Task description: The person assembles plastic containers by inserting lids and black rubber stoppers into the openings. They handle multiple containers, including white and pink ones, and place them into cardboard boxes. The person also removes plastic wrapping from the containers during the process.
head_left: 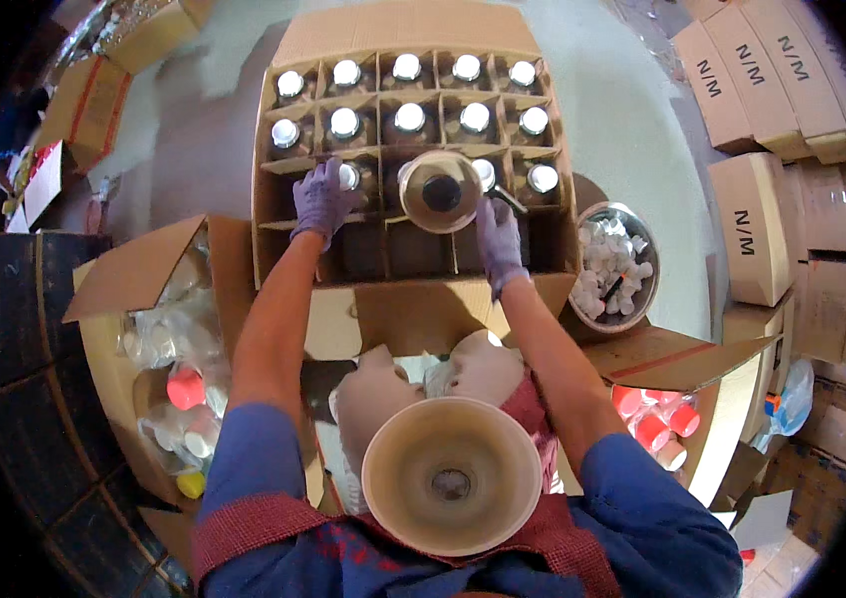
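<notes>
A large carton with cardboard dividers stands before me, holding several dark bottles with whitish caps. My left hand, in a thin greyish glove, is open at the left dividers, thumb apart, beside a capped bottle in the third row. My gloved right hand is closed at the right of a round pale vessel with a dark round centre, and a short dark handle shows by its fingers. The vessel is over the middle cells and partly hides a cap. How the fingers grip is partly hidden.
A metal bowl of white caps stands right of the carton. A wide pale bowl-shaped vessel is close to my body. Open cartons with red-capped plastic bottles flank me. Stacked cartons line the right, dark boxes the left.
</notes>
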### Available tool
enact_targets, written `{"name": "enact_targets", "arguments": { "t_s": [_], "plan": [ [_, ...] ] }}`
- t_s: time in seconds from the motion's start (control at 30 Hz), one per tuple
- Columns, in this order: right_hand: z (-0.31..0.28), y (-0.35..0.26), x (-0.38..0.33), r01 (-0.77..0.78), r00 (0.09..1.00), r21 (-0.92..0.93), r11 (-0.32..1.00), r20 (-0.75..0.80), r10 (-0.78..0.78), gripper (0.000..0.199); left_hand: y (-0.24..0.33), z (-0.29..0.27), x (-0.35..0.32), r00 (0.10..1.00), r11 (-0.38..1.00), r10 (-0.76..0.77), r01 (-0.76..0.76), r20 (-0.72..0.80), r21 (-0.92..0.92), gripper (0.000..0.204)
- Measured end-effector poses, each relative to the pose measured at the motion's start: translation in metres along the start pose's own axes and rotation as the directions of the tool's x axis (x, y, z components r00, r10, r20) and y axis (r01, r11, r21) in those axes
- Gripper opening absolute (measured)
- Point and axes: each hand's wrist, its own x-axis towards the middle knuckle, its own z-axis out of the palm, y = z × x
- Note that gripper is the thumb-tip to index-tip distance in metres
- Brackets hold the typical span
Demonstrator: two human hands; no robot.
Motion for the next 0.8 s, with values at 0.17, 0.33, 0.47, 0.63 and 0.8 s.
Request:
{"name": "enact_targets", "arguments": {
  "t_s": [0.17,0.33,0.47,0.63,0.8],
  "plan": [
    [-0.068,-0.092,-0.094,-0.112,0.896,0.317,0.942,0.442,-0.042,0.064,0.048,-0.161,-0.056,0.890,0.935,0.139,-0.263,-0.434,-0.240,0.062],
    [-0.094,-0.207,-0.169,-0.717,0.620,0.662,0.217,0.749,-0.236,0.066,0.120,-0.312,-0.208,0.765,0.837,0.434,-0.538,-0.476,-0.101,0.057],
    [-0.126,-0.205,-0.217,-0.462,0.635,0.844,0.274,0.530,-0.562,0.064,0.140,-0.335,-0.277,0.881,0.491,0.334,-0.467,-0.336,-0.735,0.054],
    [-0.196,-0.198,-0.341,0.688,0.475,0.405,0.602,0.376,-0.796,0.106,0.108,-0.308,-0.321,0.962,0.037,0.147,-0.237,-0.230,-0.971,0.077],
    [-0.195,-0.122,-0.384,0.850,0.493,0.016,0.527,0.329,-0.806,0.089,0.130,-0.308,-0.356,0.835,0.267,0.549,-0.131,0.039,-0.955,0.097]
  ]
}}
